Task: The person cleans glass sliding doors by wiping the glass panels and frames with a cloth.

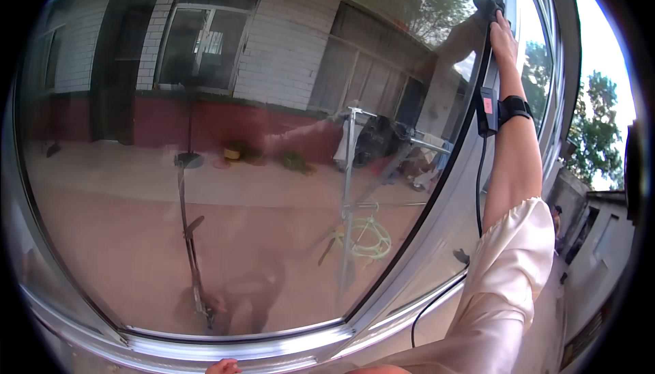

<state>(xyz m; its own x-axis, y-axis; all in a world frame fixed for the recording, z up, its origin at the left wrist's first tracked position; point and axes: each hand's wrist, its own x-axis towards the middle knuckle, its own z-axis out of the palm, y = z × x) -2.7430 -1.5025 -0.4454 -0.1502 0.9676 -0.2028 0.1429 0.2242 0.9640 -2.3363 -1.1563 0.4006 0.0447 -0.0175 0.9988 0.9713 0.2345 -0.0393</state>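
My right arm reaches up along the right side of a large glass pane (273, 190). My right hand (503, 36) is closed on a dark cloth (488, 7) and presses it at the pane's edge, near the upper metal frame (513, 5). A black strap (515, 109) circles that wrist, with a black box (487, 111) and a cable hanging from it. At the bottom edge, just below the lower sill (239, 347), only the curled fingers of my left hand (224, 366) show. What they hold, if anything, is out of sight.
Reflected in the glass are a brick building, a metal rack and a coiled green hose. The black cable (437, 297) runs down beside the frame. To the right lie a low pale building (604, 251), trees (600, 128) and a distant person (557, 222).
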